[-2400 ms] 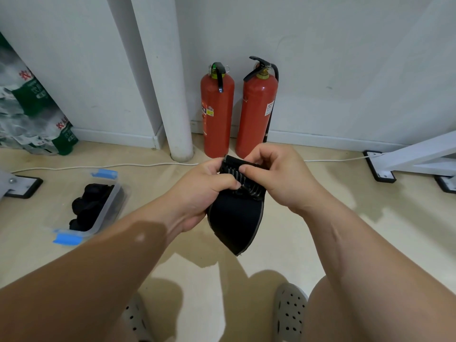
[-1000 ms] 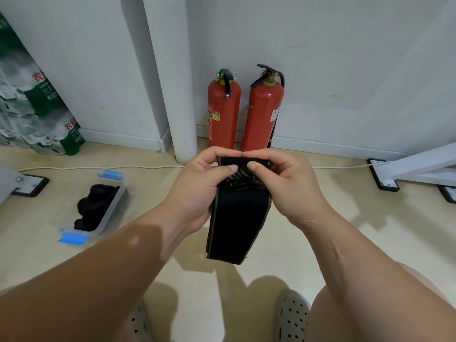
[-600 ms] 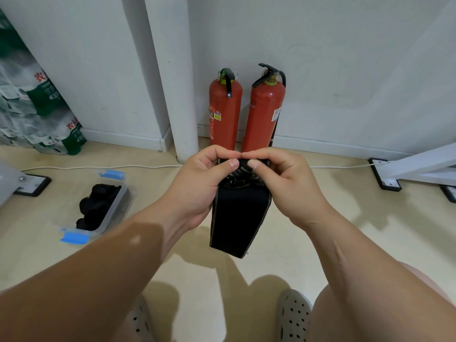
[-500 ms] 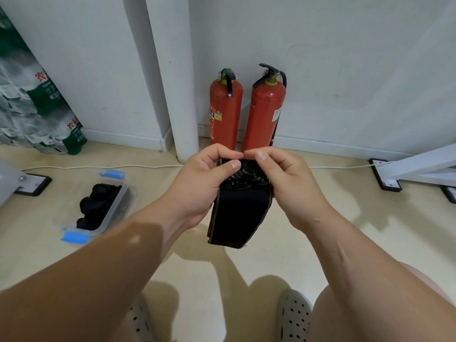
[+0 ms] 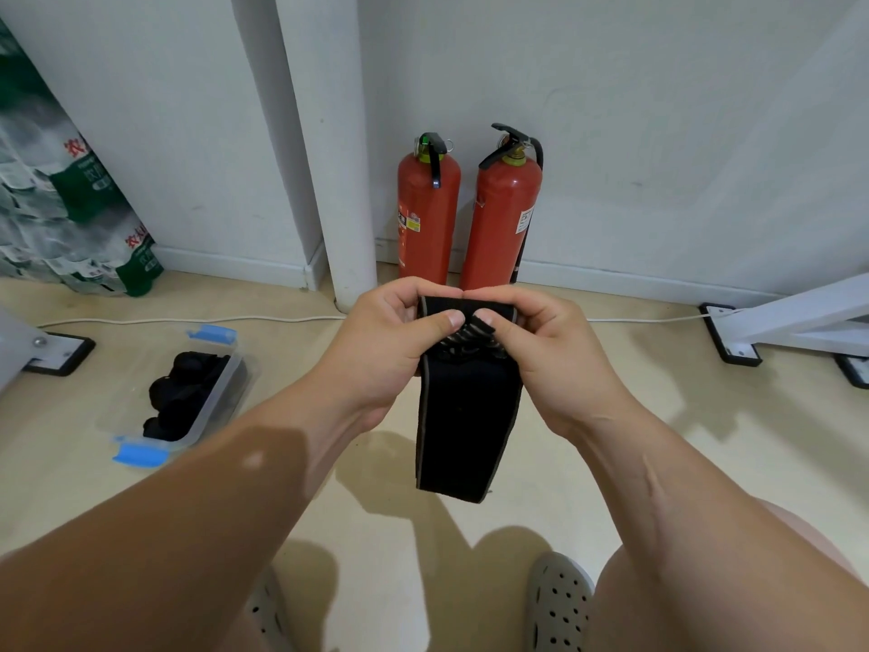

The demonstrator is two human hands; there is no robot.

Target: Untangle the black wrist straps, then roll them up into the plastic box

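Floor: pale beige flooring runs back to a white wall.
Column: a round white pillar rises at the wall, left of centre.
Stack: shrink-wrapped packs of bottled water with green labels lean at far left.
Extinguishers: two red metal fire extinguishers stand side by side against the wall, just right of the pillar.
Left hand: the left hand pinches the strap's top edge, thumb in front, fingers curled behind.
Right hand: the right hand grips the same edge, its thumb tip nearly meeting the left one.
Strap: a wide black fabric wrist strap with pale edging hangs straight down from both hands, above the floor, bunched under the thumbs.
Box: a clear plastic box with blue clips sits on the floor to the left, well apart from the hands.
Contents: rolled black straps lie inside it.
Footwear: a grey perforated clog shows at the bottom edge.
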